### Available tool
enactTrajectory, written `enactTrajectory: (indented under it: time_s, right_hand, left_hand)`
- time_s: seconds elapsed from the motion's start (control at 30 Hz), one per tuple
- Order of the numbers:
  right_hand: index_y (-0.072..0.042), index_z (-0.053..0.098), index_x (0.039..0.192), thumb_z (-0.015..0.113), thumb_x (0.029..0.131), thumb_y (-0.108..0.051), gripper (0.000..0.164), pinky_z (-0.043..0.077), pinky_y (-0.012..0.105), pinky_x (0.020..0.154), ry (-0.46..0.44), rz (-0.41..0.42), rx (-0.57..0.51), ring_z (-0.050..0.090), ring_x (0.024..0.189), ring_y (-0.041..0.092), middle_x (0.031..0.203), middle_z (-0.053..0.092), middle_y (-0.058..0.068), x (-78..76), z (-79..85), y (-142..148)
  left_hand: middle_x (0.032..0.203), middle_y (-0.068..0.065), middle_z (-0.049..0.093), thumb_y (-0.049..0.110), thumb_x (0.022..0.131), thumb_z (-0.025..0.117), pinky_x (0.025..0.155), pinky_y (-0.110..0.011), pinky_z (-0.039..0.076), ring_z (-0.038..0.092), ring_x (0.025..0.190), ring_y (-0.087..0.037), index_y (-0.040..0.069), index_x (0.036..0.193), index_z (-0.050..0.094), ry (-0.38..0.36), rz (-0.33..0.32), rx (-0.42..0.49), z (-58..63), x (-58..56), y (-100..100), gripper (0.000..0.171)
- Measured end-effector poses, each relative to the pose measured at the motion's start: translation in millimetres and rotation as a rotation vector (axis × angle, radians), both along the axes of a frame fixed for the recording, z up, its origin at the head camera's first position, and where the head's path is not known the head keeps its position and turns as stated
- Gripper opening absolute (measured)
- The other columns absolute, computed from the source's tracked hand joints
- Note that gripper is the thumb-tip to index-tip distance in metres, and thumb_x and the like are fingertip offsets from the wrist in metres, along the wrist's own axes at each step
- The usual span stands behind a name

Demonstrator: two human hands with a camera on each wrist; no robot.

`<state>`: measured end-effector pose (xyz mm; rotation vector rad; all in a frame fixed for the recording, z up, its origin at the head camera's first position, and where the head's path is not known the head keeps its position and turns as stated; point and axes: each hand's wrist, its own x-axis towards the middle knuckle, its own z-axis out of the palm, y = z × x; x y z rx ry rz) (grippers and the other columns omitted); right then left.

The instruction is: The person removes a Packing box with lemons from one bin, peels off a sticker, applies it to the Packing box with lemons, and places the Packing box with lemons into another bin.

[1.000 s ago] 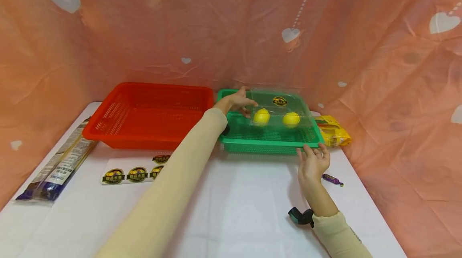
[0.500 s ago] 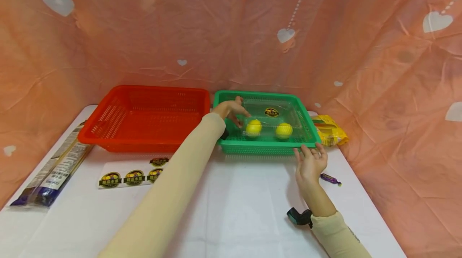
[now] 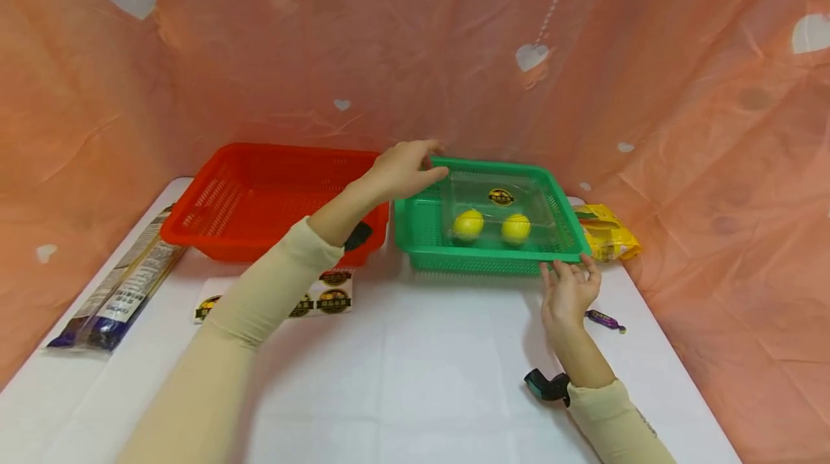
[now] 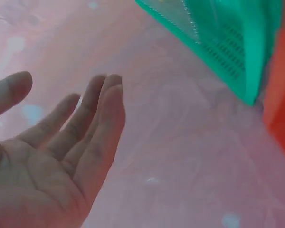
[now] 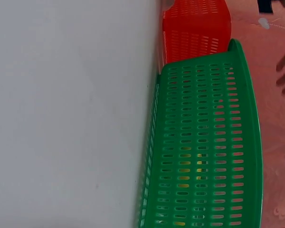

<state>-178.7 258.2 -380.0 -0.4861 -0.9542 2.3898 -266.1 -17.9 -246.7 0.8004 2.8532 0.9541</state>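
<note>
My left hand (image 3: 405, 168) is raised over the back left corner of the green basket (image 3: 483, 260), its fingers extended and holding nothing. In the left wrist view the left palm (image 4: 38, 185) shows bare, with the fingers spread a little from the thumb. A clear plastic fruit box (image 3: 470, 190) with a round black and gold sticker (image 3: 501, 196) lies in the green basket. Through its wall show two yellow round fruits (image 3: 468, 225). My right hand (image 3: 570, 295) holds the basket's rim at the front right corner, palm upward, fingertips at the edge.
A red basket (image 3: 214, 233) stands left of the green one. In front of it lies a sheet of stickers (image 3: 334, 300), partly behind my left sleeve. Long packets (image 3: 123, 298) lie at far left. A yellow packet (image 3: 606, 233) and a purple wrapped candy (image 3: 604, 319) lie at right.
The clear box has come down into the green basket. My left hand has let go of it and moved up and to the left. My right hand has stayed at the rim.
</note>
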Motion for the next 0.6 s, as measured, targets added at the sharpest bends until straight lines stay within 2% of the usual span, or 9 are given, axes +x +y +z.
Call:
enactTrajectory:
  time_s: [0.07, 0.13, 0.2, 0.27, 0.33, 0.43, 0.53, 0.6]
  right_hand:
    - [-0.014, 0.033, 0.117, 0.046, 0.090, 0.022, 0.047, 0.059, 0.028, 0.072, 0.009, -0.002, 0.003, 0.052, 0.076, 0.014, 0.094, 0.034, 0.006, -1.2, 0.8, 1]
    - [-0.014, 0.033, 0.117, 0.046, 0.090, 0.022, 0.047, 0.059, 0.028, 0.072, 0.018, -0.001, 0.006, 0.052, 0.076, 0.014, 0.095, 0.033, 0.007, -2.4, 1.5, 3]
    - [-0.014, 0.032, 0.118, 0.047, 0.090, 0.022, 0.048, 0.059, 0.026, 0.072, 0.019, 0.000, 0.013, 0.052, 0.075, 0.014, 0.095, 0.033, 0.007, -3.6, 1.8, 4]
    - [-0.015, 0.031, 0.118, 0.046, 0.090, 0.022, 0.048, 0.058, 0.025, 0.072, 0.008, 0.006, 0.033, 0.051, 0.074, 0.013, 0.094, 0.032, 0.006, -4.0, 2.0, 6]
    - [-0.016, 0.031, 0.118, 0.047, 0.091, 0.021, 0.049, 0.057, 0.024, 0.072, -0.023, 0.011, 0.052, 0.050, 0.075, 0.013, 0.096, 0.032, 0.006, -3.5, 2.2, 8]
    - [-0.018, 0.031, 0.118, 0.048, 0.092, 0.017, 0.047, 0.051, 0.016, 0.071, -0.103, -0.008, 0.122, 0.043, 0.082, 0.010, 0.103, 0.029, 0.003, -1.1, 4.4, 13]
    - [-0.020, 0.031, 0.124, 0.051, 0.094, 0.008, 0.046, 0.043, 0.017, 0.081, -0.197, -0.057, 0.256, 0.036, 0.103, 0.010, 0.115, 0.022, 0.000, 2.5, 7.2, 22]
    - [-0.017, 0.034, 0.131, 0.054, 0.093, 0.005, 0.049, 0.039, 0.017, 0.085, -0.214, -0.094, 0.413, 0.029, 0.117, 0.010, 0.125, 0.020, -0.001, 4.6, 8.4, 27]
  left_hand:
    - [0.124, -0.006, 0.065, 0.028, 0.101, 0.060, 0.082, -0.040, 0.053, 0.063, 0.105, -0.020, 0.012, 0.139, 0.055, 0.064, -0.036, -0.042, -2.8, 22.6, -15, 0.041]
    - [0.120, -0.008, 0.067, 0.024, 0.101, 0.061, 0.083, -0.041, 0.054, 0.064, 0.105, -0.023, 0.009, 0.135, 0.059, 0.156, -0.057, -0.142, -9.5, 43.6, -27, 0.038]
    - [0.128, -0.010, 0.063, 0.026, 0.101, 0.060, 0.093, -0.048, 0.050, 0.059, 0.117, -0.027, 0.009, 0.138, 0.056, 0.236, -0.042, -0.267, -19.1, 62.3, -37, 0.041]
    - [0.142, -0.014, 0.053, 0.034, 0.101, 0.058, 0.104, -0.059, 0.040, 0.047, 0.132, -0.034, 0.010, 0.146, 0.049, 0.270, -0.001, -0.380, -30.8, 77.8, -44, 0.051]
    - [0.155, -0.016, 0.038, 0.046, 0.101, 0.054, 0.111, -0.068, 0.023, 0.028, 0.144, -0.038, 0.014, 0.154, 0.037, 0.262, 0.033, -0.437, -45.0, 89.7, -50, 0.065]
    - [0.165, -0.015, 0.013, 0.060, 0.098, 0.048, 0.110, -0.075, 0.003, 0.003, 0.151, -0.039, 0.021, 0.160, 0.022, 0.207, 0.044, -0.423, -70.3, 102.4, -58, 0.078]
    - [0.166, -0.014, 0.004, 0.066, 0.094, 0.048, 0.106, -0.079, -0.003, -0.006, 0.150, -0.041, 0.025, 0.160, 0.020, 0.185, 0.052, -0.394, -94.7, 113.0, -66, 0.083]
    - [0.166, -0.015, 0.003, 0.069, 0.092, 0.049, 0.104, -0.081, -0.003, -0.009, 0.149, -0.044, 0.025, 0.160, 0.019, 0.163, 0.087, -0.392, -106.8, 120.4, -70, 0.086]
